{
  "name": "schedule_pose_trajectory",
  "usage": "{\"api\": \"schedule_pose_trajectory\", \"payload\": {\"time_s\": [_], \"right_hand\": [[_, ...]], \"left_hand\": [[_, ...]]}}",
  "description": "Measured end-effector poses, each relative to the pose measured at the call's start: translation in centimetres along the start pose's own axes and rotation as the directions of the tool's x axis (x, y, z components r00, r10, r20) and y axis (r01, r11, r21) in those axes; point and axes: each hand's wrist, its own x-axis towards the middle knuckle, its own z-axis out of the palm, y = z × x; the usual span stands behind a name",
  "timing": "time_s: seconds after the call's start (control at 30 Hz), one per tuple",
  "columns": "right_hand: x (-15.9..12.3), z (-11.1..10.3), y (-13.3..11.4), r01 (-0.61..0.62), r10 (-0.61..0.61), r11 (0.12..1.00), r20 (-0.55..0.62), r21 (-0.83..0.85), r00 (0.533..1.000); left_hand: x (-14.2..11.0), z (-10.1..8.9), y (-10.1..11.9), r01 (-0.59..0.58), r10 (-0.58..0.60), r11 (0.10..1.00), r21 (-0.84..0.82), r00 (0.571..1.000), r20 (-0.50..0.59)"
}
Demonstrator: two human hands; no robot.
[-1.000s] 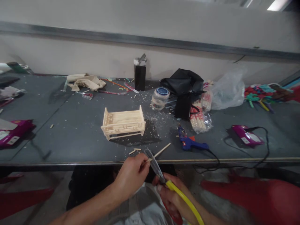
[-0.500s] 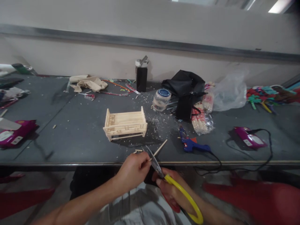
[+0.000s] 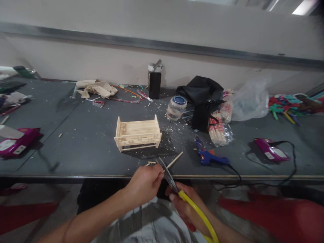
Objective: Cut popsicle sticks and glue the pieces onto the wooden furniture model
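My left hand pinches a thin wooden stick that points up and to the right over the table's front edge. My right hand grips yellow-handled scissors, whose dark blades lie across the stick close to my left fingers. A small bed frame built of wooden sticks stands on the grey table just beyond my hands. A blue glue gun lies to the right of the stick.
A black bottle, a clear jar with a blue lid, a black bag and packs of sticks sit at the back. Purple packages lie at both sides. Wood chips litter the table.
The view has shifted slightly, so everything sits a little further right. My hands keep the same hold on the stick and scissors, with hardly any movement.
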Motion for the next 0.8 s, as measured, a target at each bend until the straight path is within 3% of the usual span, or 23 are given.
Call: {"api": "schedule_pose_trajectory", "payload": {"time_s": [0.2, 0.5, 0.8], "right_hand": [[0.3, -0.4, -1.0, 0.058, -0.058, 0.998, 0.073, -0.007, 0.996], [0.3, 0.1, -0.6, 0.013, -0.015, 0.999, -0.031, -0.050, 0.999], [0.4, 0.4, -0.4, 0.022, -0.024, 0.999, -0.058, -0.029, 0.998]], "left_hand": [[0.0, 0.0, -0.1, -0.080, 0.080, 0.997, 0.000, 0.997, 0.016], [0.6, -0.5, -0.8, -0.091, 0.085, 0.988, 0.128, 0.995, 0.047], [1.2, -1.9, -0.3, -0.052, 0.046, 0.997, 0.051, 0.992, 0.114]]}}
